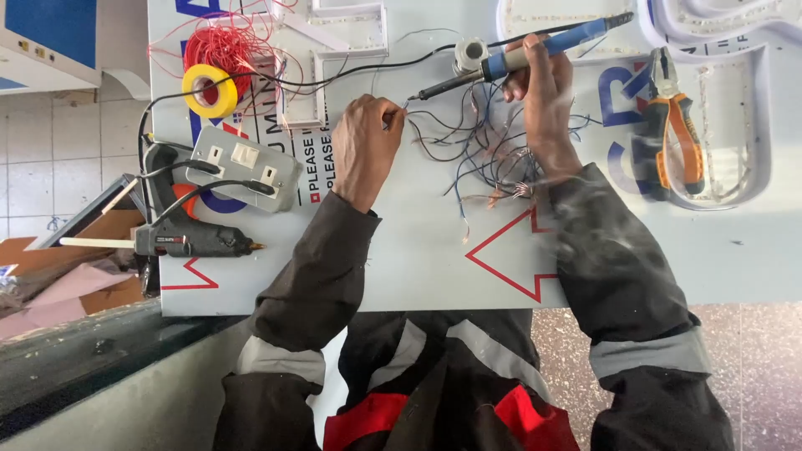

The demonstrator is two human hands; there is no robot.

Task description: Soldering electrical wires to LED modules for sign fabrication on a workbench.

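Note:
My right hand (539,83) grips a blue-handled soldering iron (510,60), its dark tip pointing left toward my left hand. My left hand (366,138) pinches a thin wire end (406,102) right at the iron's tip. A tangle of thin blue and dark wires (476,150) lies on the white sign board (401,242) between and below my hands. Both forearms wear dark sleeves with grey bands.
A black glue gun (192,240), a grey twin wall socket (244,165) with plugs, a yellow tape roll (210,90) and a bundle of red wire (225,46) lie at left. Orange-handled pliers (672,138) rest at right beside white channel letters (735,108). The board's near edge overhangs speckled floor.

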